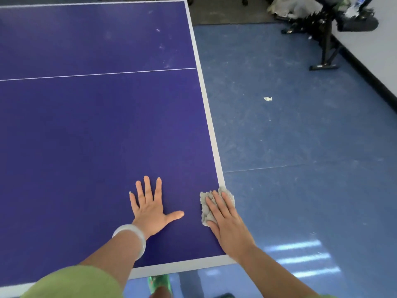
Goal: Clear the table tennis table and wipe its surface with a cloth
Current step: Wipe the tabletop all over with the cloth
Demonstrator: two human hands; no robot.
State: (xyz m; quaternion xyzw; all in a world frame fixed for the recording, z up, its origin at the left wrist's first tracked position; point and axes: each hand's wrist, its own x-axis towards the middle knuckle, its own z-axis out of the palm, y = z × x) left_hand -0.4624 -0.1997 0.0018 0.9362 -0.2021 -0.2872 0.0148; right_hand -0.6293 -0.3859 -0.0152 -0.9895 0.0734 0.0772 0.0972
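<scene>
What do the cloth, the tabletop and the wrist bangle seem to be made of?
Cloth: soft grey fabric, nubbly pile, likely terry or microfibre; it crumples under the right hand. Tabletop: rigid board, matte blue paint with white lines, dusty smudges. Bangle: glossy, milky translucent, perhaps jade or glass.

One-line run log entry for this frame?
phase: wipe | right hand: flat on cloth at table right edge | left hand: flat on table, fingers spread | smudges: far right
</scene>
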